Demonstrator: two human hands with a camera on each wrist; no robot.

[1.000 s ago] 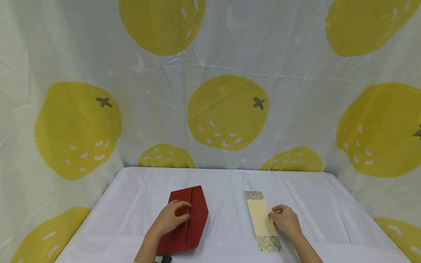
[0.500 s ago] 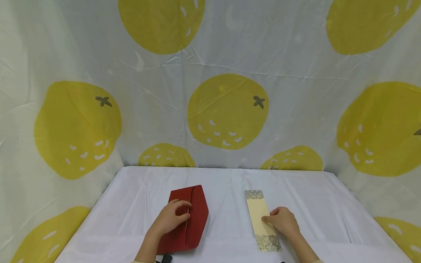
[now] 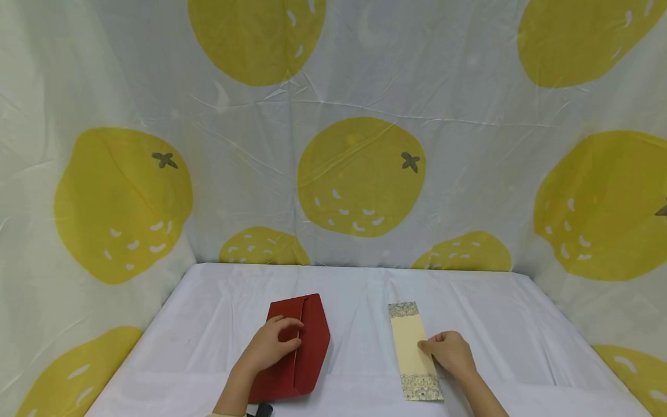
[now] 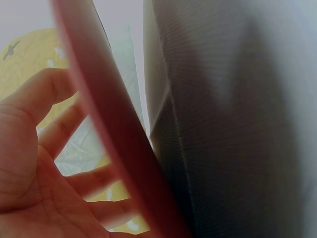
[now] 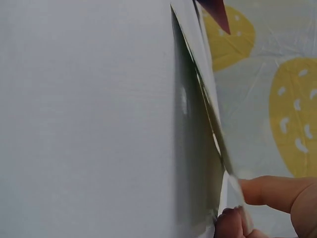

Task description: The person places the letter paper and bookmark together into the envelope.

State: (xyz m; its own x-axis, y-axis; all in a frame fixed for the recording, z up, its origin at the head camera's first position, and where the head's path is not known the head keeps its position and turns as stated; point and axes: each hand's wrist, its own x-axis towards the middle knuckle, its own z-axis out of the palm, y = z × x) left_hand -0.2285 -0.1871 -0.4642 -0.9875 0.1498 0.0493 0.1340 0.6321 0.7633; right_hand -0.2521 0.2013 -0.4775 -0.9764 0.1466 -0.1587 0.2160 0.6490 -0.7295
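Note:
On the left of the table, in the head view, lies a red envelope (image 3: 312, 347) with its pointed flap folded out to the right. My left hand (image 3: 272, 346) is over it, thumb and fingertips resting at the pocket's edge. The left wrist view shows the envelope (image 4: 111, 119) nearly edge-on, with several fingertips touching one side. To the right, my right hand (image 3: 450, 352) pinches the right edge of a long cream card (image 3: 409, 341) with grey lace patterns at both ends. Thumb and finger (image 5: 270, 191) hold the card (image 5: 205, 106), tilted up off the cloth, in the right wrist view.
A white cloth (image 3: 359, 301) covers the table. Behind and at both sides hangs a pale curtain (image 3: 469, 174) printed with big yellow fruits. A small black object (image 3: 264, 410) shows beside the left wrist at the near edge.
My right hand has shifted its fingers onto the cream card's edge and pinched it; the card's near end has swung slightly left. The left hand and the envelope stay still.

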